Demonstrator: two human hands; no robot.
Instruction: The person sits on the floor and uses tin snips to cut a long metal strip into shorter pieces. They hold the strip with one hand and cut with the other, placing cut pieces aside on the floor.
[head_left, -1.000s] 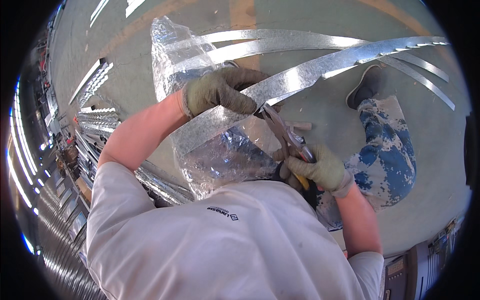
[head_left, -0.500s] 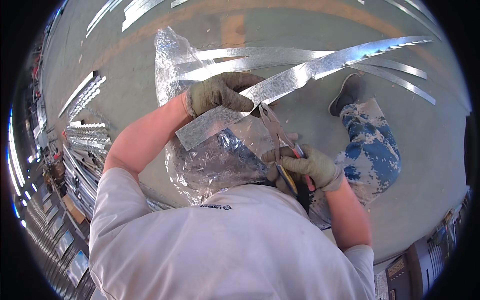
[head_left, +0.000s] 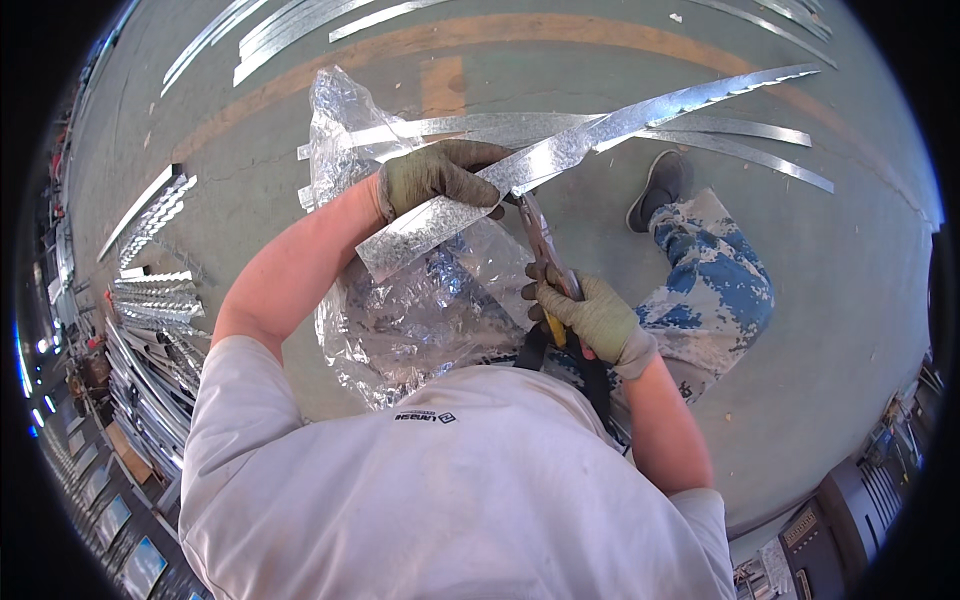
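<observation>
Left hand (head_left: 440, 182): gloved; gripping the metal strip (head_left: 572, 145) near its squared end.
Right hand (head_left: 592, 315): gloved; closed around the handles of the metal snips (head_left: 541, 236).
Snips tips: at the near edge of the strip, just beside the left hand.
Metal strip: held aslant above the floor (head_left: 820, 300), extending toward the upper right; near edge notched along its outer portion.
Clear plastic film (head_left: 395, 345): draped over the camouflage trousers (head_left: 715, 290).
Loose strips (head_left: 745, 160): lying on the floor beyond the held strip.
</observation>
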